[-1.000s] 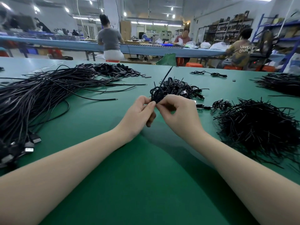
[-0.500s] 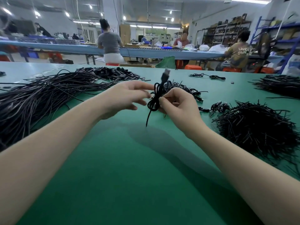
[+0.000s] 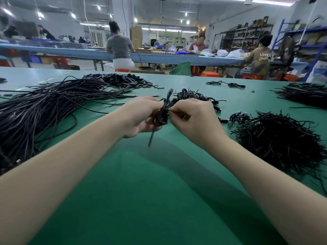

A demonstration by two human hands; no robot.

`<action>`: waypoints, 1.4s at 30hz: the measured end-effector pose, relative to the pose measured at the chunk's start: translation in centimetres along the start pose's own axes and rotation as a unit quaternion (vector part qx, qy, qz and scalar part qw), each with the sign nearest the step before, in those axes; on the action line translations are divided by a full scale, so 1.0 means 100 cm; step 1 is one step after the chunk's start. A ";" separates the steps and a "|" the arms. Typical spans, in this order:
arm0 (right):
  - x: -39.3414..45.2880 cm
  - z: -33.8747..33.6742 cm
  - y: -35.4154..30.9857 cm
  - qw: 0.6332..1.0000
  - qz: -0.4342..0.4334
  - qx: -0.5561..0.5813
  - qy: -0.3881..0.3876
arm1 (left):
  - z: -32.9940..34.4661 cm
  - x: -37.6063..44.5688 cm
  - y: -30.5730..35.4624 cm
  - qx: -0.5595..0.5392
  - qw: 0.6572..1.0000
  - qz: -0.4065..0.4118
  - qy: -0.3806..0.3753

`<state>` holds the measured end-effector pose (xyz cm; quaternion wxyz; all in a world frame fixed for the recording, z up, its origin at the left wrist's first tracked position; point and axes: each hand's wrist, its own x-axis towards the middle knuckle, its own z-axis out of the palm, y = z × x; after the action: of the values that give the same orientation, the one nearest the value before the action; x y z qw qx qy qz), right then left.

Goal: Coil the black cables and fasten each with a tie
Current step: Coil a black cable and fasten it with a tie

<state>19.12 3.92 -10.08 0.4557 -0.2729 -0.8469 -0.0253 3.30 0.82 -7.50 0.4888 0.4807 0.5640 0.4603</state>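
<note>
Above the green table [image 3: 159, 200] both hands hold one coiled black cable [image 3: 160, 117]. My left hand [image 3: 141, 117] grips the coil from the left, fingers curled round it. My right hand [image 3: 192, 119] pinches a thin black tie at the coil's middle. One cable end sticks up, blurred, and the other hangs down toward the table. A big bundle of loose black cables [image 3: 35, 114] lies at the left. The heap of black ties [image 3: 283, 144] sits at the right. Finished coils [image 3: 194, 97] are piled just behind my hands.
More black parts [image 3: 123, 79] lie at the far left of the table, another cable heap [image 3: 307, 94] at the far right, and a single cable [image 3: 226, 84] near the far edge. Several people sit at a long blue bench [image 3: 159, 57] beyond.
My left hand has come back from the upper left and closed on the coil. My right hand now pinches the tie at the coil's middle. The camera has tilted slightly.
</note>
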 end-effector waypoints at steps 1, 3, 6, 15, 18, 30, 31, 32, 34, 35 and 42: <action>0.000 -0.001 0.001 0.995 -0.072 -0.068 0.003 | -0.003 -0.002 0.000 -0.035 0.997 -0.065 -0.032; -0.003 -0.002 0.004 0.970 -0.179 -0.162 0.023 | -0.009 -0.001 0.000 -0.076 0.988 -0.125 -0.058; -0.005 0.001 0.002 0.992 -0.103 -0.054 0.056 | -0.009 0.001 0.002 -0.052 0.997 -0.046 -0.035; 0.004 0.003 0.009 0.922 0.250 0.295 0.035 | -0.013 0.001 0.001 0.197 0.954 0.227 -0.014; 0.002 0.006 0.007 0.933 0.234 0.273 0.015 | -0.010 0.004 -0.002 0.227 0.939 0.254 0.037; -0.009 0.007 0.006 0.970 -0.191 -0.146 -0.023 | -0.004 0.000 0.002 -0.060 0.992 -0.113 -0.023; -0.009 0.009 0.005 0.981 -0.157 -0.109 -0.010 | -0.003 0.001 0.001 -0.052 0.994 -0.095 -0.021; -0.008 0.009 0.005 0.993 -0.106 -0.054 0.012 | -0.001 0.001 0.001 -0.038 0.997 -0.061 -0.018; -0.006 0.008 0.007 0.997 0.021 0.060 0.054 | 0.003 0.001 0.001 -0.011 1.000 0.011 -0.014; -0.005 0.007 0.007 0.990 0.075 0.101 0.060 | 0.003 0.001 0.001 0.008 0.999 0.035 -0.014; 0.003 0.006 0.002 0.940 0.213 0.261 0.051 | -0.006 0.006 -0.012 0.320 0.898 0.297 0.047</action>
<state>18.67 4.38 -10.23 0.5481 -0.3168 -0.7217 0.2800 2.60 1.26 -8.67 0.1214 0.7342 0.5342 0.4009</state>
